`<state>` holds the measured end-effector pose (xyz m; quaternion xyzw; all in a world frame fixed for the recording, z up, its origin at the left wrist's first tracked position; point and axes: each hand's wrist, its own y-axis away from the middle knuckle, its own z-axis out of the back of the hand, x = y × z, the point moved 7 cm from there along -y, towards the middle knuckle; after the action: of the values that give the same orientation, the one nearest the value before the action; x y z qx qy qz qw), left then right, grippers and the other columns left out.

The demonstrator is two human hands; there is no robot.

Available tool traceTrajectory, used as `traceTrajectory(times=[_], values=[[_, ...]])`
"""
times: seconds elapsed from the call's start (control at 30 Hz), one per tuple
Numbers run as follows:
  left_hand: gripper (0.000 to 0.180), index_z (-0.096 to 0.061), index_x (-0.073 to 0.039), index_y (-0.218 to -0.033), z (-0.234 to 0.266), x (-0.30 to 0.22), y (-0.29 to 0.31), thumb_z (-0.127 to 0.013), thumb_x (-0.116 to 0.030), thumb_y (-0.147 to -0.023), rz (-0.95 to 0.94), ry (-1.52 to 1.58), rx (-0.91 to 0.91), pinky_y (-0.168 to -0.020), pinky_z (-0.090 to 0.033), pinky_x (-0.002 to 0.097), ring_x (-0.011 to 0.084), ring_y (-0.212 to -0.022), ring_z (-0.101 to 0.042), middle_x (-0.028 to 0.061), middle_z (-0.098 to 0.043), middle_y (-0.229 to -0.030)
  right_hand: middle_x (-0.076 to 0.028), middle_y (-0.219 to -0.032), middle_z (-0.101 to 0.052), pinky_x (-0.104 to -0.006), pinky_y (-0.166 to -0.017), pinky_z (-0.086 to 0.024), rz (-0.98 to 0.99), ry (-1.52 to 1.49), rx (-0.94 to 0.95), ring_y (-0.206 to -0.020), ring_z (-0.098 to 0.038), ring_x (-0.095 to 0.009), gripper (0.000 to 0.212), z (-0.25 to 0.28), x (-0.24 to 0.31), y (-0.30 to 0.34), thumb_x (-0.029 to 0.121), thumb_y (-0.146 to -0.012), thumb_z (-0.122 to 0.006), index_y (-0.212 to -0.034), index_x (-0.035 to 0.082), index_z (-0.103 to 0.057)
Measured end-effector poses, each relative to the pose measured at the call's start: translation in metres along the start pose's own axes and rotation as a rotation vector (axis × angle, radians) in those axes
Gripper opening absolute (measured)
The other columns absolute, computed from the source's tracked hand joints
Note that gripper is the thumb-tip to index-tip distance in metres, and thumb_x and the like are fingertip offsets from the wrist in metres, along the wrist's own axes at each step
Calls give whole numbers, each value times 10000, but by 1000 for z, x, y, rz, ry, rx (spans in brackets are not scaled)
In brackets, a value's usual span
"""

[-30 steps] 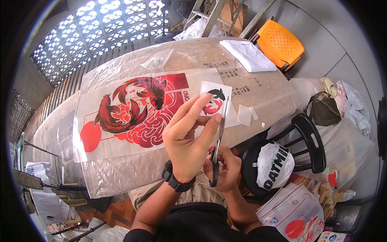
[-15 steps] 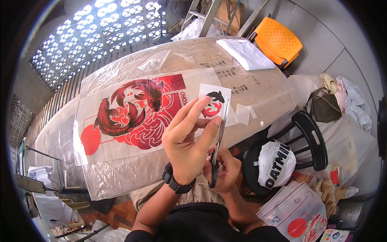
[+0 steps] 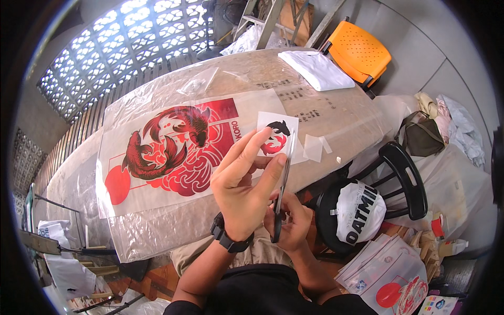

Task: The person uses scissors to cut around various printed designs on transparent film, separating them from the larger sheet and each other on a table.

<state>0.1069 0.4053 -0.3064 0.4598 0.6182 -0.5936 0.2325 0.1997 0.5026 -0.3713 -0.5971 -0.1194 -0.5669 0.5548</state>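
Note:
My left hand [image 3: 244, 176], a black watch on its wrist, pinches a small white print sheet [image 3: 265, 119] between fingers and thumb. Black and red fish are printed on this sheet, partly covered by my fingertips. My right hand [image 3: 295, 223] grips scissors [image 3: 286, 170] by their black handles, lower and to the right of my left hand. The long metal blades point up along the right edge of the small sheet. Below my hands, a large film print [image 3: 163, 149] with red and black koi lies flat on the plastic-covered table [image 3: 210, 220].
Small clear film scraps [image 3: 313, 149] lie on the table right of my hands. A folded white cloth [image 3: 317, 71] rests at the far edge, by an orange chair [image 3: 359, 50]. To the right stands a black chair [image 3: 404, 178] bearing a white printed cloth [image 3: 359, 212]; more prints [image 3: 388, 273] lie below it.
The whole view has shifted slightly. Both hands keep nearly the same pose, with the scissors still along the small sheet's right edge.

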Motion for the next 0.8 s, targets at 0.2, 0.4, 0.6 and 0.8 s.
traceTrajectory(times=[0.2,0.4,0.6,0.8], values=[[452,-633,47,-1251,-4,3,1,-737,73,-813,-15,-32,9,-697,-496,198,71,-802,-636,135,-636,-1234,-55,-626,-607,-234,-545,-479,-62,-11,-8,-545,-619,-89,228,0,-7,6,67,-848,-727,-1041,0,-627],[460,-629,42,-1261,-12,8,1,-732,76,-813,-7,-18,33,-679,-489,189,65,-786,-631,121,-641,-1224,-48,-617,-597,-230,-543,-471,-121,-29,-41,-536,-592,-71,224,4,-19,12,63,-860,-719,-1054,6,-624],[405,-659,37,-1211,-26,19,4,-729,64,-814,27,-6,62,-713,-540,229,108,-818,-689,152,-656,-1212,-10,-597,-559,-199,-518,-415,-126,-96,-128,-548,-514,-17,227,15,-24,0,68,-870,-714,-1071,17,-623],[425,-636,41,-1247,-36,41,4,-714,70,-831,96,76,84,-726,-525,211,89,-847,-664,134,-632,-1239,9,-597,-563,-199,-491,-386,-186,-54,-146,-539,-494,-7,172,19,-35,1,69,-899,-686,-1051,18,-621]])
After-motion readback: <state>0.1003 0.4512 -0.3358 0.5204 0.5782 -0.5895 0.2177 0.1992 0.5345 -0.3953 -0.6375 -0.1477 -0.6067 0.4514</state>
